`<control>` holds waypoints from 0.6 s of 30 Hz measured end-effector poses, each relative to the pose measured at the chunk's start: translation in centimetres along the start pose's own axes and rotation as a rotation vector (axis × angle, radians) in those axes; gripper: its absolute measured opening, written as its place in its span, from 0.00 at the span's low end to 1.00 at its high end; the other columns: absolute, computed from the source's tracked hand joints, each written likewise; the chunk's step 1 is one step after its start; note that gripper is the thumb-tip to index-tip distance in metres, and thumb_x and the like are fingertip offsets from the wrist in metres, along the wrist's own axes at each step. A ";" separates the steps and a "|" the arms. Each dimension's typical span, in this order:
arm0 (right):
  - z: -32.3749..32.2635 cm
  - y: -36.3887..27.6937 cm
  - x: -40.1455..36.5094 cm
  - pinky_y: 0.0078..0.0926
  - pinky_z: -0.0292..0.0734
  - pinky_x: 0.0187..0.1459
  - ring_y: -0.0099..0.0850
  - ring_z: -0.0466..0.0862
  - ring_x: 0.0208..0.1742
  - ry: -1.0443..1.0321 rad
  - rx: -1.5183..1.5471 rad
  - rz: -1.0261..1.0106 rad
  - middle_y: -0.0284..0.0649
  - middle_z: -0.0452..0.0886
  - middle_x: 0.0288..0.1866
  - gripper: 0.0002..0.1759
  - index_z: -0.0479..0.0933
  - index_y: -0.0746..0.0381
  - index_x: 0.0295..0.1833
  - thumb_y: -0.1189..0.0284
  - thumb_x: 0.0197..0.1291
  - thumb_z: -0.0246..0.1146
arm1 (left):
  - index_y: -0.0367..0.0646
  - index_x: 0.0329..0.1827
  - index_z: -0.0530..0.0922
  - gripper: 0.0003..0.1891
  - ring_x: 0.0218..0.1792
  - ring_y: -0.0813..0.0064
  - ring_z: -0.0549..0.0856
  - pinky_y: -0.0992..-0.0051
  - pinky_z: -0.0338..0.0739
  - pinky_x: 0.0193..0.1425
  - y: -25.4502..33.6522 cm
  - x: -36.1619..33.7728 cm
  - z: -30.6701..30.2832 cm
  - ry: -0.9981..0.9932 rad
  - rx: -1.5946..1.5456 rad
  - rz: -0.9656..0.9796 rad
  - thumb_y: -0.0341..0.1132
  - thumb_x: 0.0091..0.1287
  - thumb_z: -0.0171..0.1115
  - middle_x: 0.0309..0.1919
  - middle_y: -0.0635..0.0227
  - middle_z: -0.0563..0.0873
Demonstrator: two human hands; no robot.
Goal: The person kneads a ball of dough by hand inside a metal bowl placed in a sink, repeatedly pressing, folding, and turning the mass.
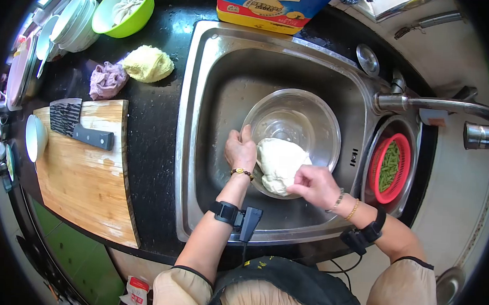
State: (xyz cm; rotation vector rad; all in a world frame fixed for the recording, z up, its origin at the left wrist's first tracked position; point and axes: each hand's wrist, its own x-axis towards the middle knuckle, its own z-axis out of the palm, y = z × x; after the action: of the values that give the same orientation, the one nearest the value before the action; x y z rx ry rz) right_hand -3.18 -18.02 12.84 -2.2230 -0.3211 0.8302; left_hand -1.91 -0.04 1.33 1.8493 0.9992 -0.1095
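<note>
A round metal bowl [325, 109] stands inside the sink, with a little clear liquid in its bottom. Inside its near side lies a soft white cloth [281, 160], bunched up, part of it reaching the rim. My left hand [240, 151] holds the bowl's left rim, the thumb near the edge and the other fingers partly hidden. On the right, my right hand [318, 185] has its fingers pinched together on the cloth's lower right edge.
The steel sink [202, 123] has a faucet [437, 105] and a red basket [375, 183] of cut green beans [389, 167] on its right. Leftward are a cutting board [85, 183] with a cleaver [95, 137], purple [107, 81] and yellow [148, 64] cloths, and a green bowl [133, 25].
</note>
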 end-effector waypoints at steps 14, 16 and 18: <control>3.6 -0.1 1.6 0.41 0.77 0.32 0.47 0.83 0.27 -0.158 -0.751 -0.090 0.47 0.79 0.19 0.17 0.74 0.64 0.29 0.61 0.53 0.66 | 0.37 0.30 0.75 0.22 0.37 0.45 0.82 0.54 0.73 0.41 0.9 -0.1 0.0 -0.055 0.027 -0.021 0.51 0.65 0.56 0.31 0.48 0.83; 4.3 -0.3 2.1 0.39 0.78 0.34 0.45 0.84 0.30 -0.200 -0.816 -0.026 0.47 0.80 0.22 0.16 0.75 0.65 0.31 0.62 0.53 0.66 | 0.37 0.31 0.76 0.22 0.37 0.45 0.82 0.54 0.73 0.41 1.1 -0.1 -0.2 -0.064 0.034 -0.030 0.51 0.65 0.56 0.32 0.48 0.83; 5.0 -0.5 2.6 0.36 0.79 0.36 0.41 0.85 0.33 -0.227 -0.886 -0.022 0.46 0.82 0.26 0.11 0.77 0.64 0.33 0.67 0.52 0.65 | 0.36 0.32 0.76 0.22 0.38 0.46 0.82 0.53 0.73 0.42 1.2 -0.2 -0.2 -0.074 0.047 -0.038 0.51 0.65 0.56 0.32 0.48 0.84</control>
State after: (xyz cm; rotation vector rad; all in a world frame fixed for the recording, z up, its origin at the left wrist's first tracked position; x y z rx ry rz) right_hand -4.41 -13.80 9.34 -2.9098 -0.9731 1.0634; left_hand -1.33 -0.17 2.39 1.8555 0.9881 -0.2249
